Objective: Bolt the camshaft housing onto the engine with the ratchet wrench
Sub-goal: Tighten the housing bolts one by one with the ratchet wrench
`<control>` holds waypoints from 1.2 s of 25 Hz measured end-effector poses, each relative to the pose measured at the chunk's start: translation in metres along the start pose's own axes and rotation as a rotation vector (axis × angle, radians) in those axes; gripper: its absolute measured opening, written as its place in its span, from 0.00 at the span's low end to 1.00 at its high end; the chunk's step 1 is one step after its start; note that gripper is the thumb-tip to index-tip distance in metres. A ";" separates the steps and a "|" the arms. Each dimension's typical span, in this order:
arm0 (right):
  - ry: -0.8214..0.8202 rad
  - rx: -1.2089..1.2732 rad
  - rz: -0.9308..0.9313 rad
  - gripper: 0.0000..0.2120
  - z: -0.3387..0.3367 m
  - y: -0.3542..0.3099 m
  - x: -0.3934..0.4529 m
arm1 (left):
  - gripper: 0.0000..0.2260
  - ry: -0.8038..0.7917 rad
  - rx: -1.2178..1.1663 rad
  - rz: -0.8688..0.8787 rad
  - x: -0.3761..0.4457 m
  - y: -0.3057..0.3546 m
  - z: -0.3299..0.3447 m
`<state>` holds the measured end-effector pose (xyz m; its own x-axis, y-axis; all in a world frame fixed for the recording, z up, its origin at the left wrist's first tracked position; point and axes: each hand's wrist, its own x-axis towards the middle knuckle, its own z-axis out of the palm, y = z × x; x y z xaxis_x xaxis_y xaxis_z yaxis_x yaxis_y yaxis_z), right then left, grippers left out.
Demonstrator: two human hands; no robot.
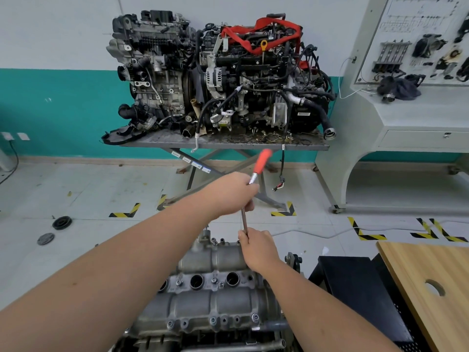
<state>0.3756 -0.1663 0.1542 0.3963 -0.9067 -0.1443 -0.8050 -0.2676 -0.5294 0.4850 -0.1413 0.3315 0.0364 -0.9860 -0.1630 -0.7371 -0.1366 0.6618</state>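
Note:
The grey aluminium camshaft housing (210,295) lies on top of the engine at the bottom centre, with round holes along its middle and several bolts along its edges. A ratchet wrench (262,160) with an orange-red handle stands nearly upright over the housing's far end. My left hand (233,193) grips the steel shaft just below the handle. My right hand (258,246) holds the lower part of the shaft at the far right corner of the housing and hides the wrench's tip there.
Two complete engines (220,80) sit on a metal stand (223,144) against the teal and white wall ahead. A grey training bench (406,123) stands at the right. A wooden board (436,288) and a black box (355,283) lie to my right. Two round parts (62,223) lie on the floor.

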 end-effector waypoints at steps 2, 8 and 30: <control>-0.009 0.000 0.003 0.16 -0.001 -0.001 0.000 | 0.14 0.045 0.489 0.181 -0.001 0.003 0.009; -0.003 0.000 0.018 0.15 0.000 0.000 0.002 | 0.17 0.552 0.476 0.479 -0.006 -0.036 0.042; 0.010 0.028 0.015 0.19 0.003 0.003 0.004 | 0.09 0.102 -0.148 -0.099 0.003 -0.002 0.004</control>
<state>0.3760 -0.1697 0.1494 0.3800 -0.9138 -0.1438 -0.7981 -0.2452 -0.5504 0.4838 -0.1440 0.3272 0.1775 -0.9707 -0.1621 -0.6197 -0.2382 0.7478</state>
